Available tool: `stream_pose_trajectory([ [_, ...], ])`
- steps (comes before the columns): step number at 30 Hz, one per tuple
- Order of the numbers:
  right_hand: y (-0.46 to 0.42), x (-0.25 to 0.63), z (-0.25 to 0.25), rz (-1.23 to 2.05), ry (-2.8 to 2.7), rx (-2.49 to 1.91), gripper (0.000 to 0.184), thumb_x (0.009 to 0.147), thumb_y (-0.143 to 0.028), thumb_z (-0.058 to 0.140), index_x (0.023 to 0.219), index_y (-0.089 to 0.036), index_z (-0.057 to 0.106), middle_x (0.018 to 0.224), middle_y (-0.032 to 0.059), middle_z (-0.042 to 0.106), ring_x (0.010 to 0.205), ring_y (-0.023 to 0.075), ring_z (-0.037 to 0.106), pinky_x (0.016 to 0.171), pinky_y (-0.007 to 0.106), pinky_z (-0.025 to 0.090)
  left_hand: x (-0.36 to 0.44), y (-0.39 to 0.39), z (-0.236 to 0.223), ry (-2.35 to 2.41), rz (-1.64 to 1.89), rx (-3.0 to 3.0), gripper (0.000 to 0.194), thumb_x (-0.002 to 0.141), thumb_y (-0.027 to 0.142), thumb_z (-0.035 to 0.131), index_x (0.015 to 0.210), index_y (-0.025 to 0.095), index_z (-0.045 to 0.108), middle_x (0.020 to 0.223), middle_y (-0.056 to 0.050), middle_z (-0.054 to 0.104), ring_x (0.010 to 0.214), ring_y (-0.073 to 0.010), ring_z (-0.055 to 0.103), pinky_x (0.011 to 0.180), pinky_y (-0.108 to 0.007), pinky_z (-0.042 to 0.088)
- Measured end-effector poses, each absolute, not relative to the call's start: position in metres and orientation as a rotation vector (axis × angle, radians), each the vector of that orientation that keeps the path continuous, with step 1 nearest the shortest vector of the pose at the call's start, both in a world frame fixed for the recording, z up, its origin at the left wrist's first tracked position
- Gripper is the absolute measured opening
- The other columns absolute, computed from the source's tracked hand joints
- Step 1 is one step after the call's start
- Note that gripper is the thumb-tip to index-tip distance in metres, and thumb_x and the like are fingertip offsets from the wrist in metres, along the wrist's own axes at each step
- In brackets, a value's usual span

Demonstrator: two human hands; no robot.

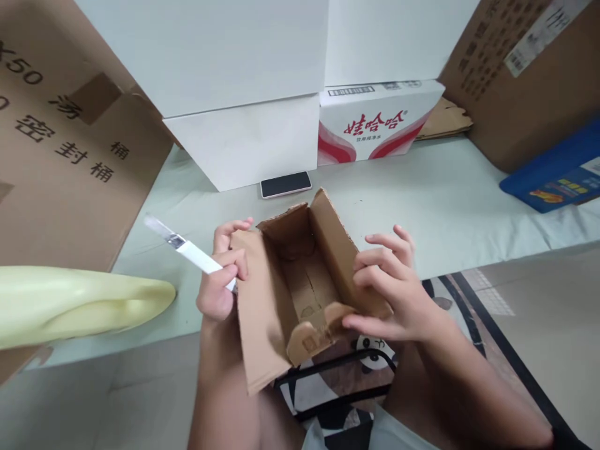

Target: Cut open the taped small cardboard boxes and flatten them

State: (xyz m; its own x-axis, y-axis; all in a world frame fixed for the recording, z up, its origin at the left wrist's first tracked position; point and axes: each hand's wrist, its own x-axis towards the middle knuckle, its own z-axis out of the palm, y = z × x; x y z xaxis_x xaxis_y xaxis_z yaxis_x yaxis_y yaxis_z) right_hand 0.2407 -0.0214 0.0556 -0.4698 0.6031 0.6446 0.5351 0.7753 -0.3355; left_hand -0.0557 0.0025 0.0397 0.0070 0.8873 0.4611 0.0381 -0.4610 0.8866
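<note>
An open brown cardboard box (310, 284) is tilted toward me over the table's front edge, its inside bare and its flaps raised. My left hand (222, 275) is closed around a white-handled utility knife (199, 255), whose clear-looking tip points up and to the left. Fingers of that same hand also press on the box's left flap. On the other side, my right hand (394, 290) grips the box's right wall, with the thumb at the near torn flap and some fingers lifted.
Behind the box lies a phone (285, 185) on the pale green tablecloth (450, 200). White cartons (262, 137) and a red-and-white carton (375, 128) stand at the back. Large cardboard boxes flank both sides. A pale yellow object (84, 303) juts in from the left, a blue package (557, 172) from the right.
</note>
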Motion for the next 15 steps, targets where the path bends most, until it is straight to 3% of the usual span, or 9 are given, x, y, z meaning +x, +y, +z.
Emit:
stream_pose_trajectory([
  [2,-0.021,0.248,0.052,0.113,-2.186,-0.918,0.028,0.088,-0.047,0.069,0.094,-0.027,0.051,0.106,0.0047,0.068,0.131,0.0316,0.051,0.124,0.057,0.018,-0.050,0.002,0.040,0.936,1.530,1.537,0.035,0.080,0.038,0.058,0.051,0.020,0.051,0.135,-0.002,0.059,0.142,-0.0373,0.046,0.129,-0.057,0.028],
  [4,-0.021,0.252,0.048,0.199,-2.199,-0.946,0.026,0.088,-0.036,0.071,0.103,-0.027,0.053,0.127,0.0089,0.065,0.138,0.0341,0.049,0.119,0.060,0.030,-0.043,0.000,0.043,0.934,1.498,1.492,0.040,0.081,0.042,0.059,0.050,0.019,0.050,0.142,-0.001,0.054,0.143,-0.0397,0.046,0.129,-0.058,0.029],
  [6,-0.021,0.252,0.044,0.361,-2.178,-0.945,0.034,0.088,-0.029,0.070,0.117,-0.026,0.053,0.147,0.0145,0.054,0.142,0.0342,0.049,0.112,0.056,0.045,-0.036,-0.004,0.046,0.979,1.498,1.409,0.034,0.079,0.046,0.064,0.058,0.020,0.057,0.144,-0.002,0.052,0.139,-0.0400,0.051,0.125,-0.057,0.037],
  [8,-0.021,0.250,0.039,0.540,-2.117,-0.917,0.051,0.089,-0.025,0.067,0.136,-0.025,0.047,0.154,0.0178,0.049,0.142,0.0315,0.053,0.108,0.051,0.053,-0.031,-0.008,0.047,1.033,1.562,1.318,0.024,0.073,0.047,0.070,0.080,0.024,0.069,0.144,-0.002,0.052,0.131,-0.0372,0.058,0.115,-0.052,0.049],
  [11,-0.017,0.247,0.032,0.718,-2.060,-0.856,0.067,0.092,-0.021,0.063,0.153,-0.026,0.036,0.149,0.0157,0.057,0.139,0.0285,0.059,0.112,0.051,0.053,-0.029,-0.010,0.040,1.138,1.626,1.307,0.050,0.072,0.050,0.067,0.120,0.037,0.067,0.142,-0.001,0.056,0.118,-0.0315,0.064,0.098,-0.047,0.057],
  [15,-0.010,0.248,0.023,0.764,-2.103,-0.721,0.066,0.090,-0.025,0.067,0.152,-0.028,0.044,0.153,0.0133,0.057,0.148,0.0302,0.049,0.119,0.055,0.046,-0.035,-0.002,0.024,1.152,1.579,1.486,0.062,0.077,0.052,0.059,0.138,0.046,0.054,0.138,0.000,0.061,0.113,-0.0261,0.065,0.099,-0.045,0.055],
])
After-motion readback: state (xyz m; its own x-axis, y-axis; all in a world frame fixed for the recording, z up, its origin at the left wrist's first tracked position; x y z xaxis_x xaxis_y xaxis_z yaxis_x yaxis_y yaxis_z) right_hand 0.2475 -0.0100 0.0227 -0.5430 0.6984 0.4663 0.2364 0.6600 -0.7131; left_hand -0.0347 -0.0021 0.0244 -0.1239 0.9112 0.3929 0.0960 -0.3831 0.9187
